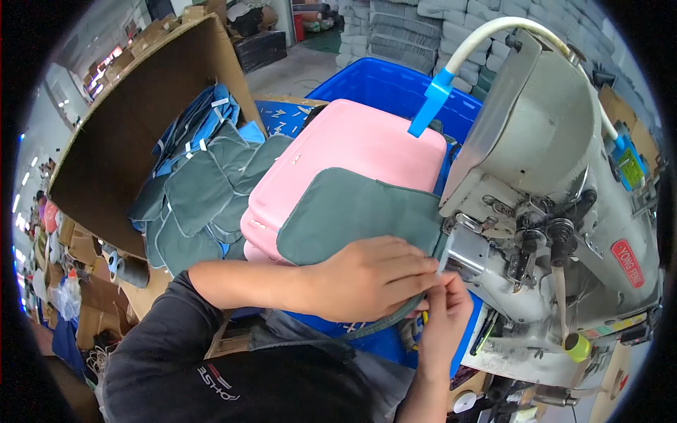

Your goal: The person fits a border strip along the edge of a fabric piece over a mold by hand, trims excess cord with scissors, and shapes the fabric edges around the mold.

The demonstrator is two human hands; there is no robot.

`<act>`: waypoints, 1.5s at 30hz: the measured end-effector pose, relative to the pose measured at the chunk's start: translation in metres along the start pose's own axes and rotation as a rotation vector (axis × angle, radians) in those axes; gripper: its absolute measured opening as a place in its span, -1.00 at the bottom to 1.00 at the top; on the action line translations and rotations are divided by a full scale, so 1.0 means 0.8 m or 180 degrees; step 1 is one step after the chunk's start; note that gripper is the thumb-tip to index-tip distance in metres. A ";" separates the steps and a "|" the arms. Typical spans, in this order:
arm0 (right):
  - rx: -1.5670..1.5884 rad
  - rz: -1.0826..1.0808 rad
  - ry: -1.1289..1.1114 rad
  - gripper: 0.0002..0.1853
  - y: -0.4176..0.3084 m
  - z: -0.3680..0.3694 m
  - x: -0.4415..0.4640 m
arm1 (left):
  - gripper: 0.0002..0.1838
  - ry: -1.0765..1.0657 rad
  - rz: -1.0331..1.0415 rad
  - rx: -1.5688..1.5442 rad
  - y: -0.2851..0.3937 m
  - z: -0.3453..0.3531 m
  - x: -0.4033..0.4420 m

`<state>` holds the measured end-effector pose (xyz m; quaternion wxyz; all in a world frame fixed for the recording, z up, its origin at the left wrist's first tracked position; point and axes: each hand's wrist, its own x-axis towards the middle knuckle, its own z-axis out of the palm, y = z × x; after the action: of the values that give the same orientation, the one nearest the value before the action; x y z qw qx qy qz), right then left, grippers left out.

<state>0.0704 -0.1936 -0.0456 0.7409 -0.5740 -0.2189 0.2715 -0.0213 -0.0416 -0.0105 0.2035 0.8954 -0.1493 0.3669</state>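
A dark green fabric piece (352, 211) lies over a pink plastic lid (352, 141), its right edge reaching the head of the sewing machine (532, 127). My left hand (384, 275) rests on its near edge, with the fingers closed together toward the machine. Close beside it, my right hand (446, 307) is closed in a pinch. A small whitish strip (442, 265) shows where the fingertips of both hands meet. A narrow green band (381, 324) curves below my left hand. Part of the fabric edge is hidden behind my fingers.
On the left, a cardboard box (134, 120) holds a pile of similar green pieces (204, 183) with white tags. A blue crate (388, 81) stands behind the pink lid. A white hose (493, 28) with a blue nozzle arches over it. Stacked grey bundles (402, 35) line the back.
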 end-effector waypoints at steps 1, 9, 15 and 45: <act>0.0003 -0.0014 -0.0056 -0.89 0.002 0.001 -0.004 | -0.63 0.0054 0.0099 0.0009 -0.003 0.004 -0.005; -0.0289 -0.0528 0.0263 -0.86 0.010 0.008 0.023 | -0.66 -0.0021 0.0379 0.0343 -0.011 0.010 -0.001; -0.0289 -0.0297 0.0358 -0.91 0.002 0.015 0.009 | -0.70 -0.0026 0.0256 0.0159 -0.016 0.008 0.004; -0.0293 -0.0464 0.0361 -0.90 0.024 0.028 0.031 | -0.63 -0.0644 0.0427 0.0133 -0.053 -0.011 0.026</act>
<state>0.0725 -0.1574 -0.0583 0.7428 -0.6044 -0.2300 0.1735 0.0052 -0.0031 -0.0010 0.1437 0.9198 -0.2211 0.2905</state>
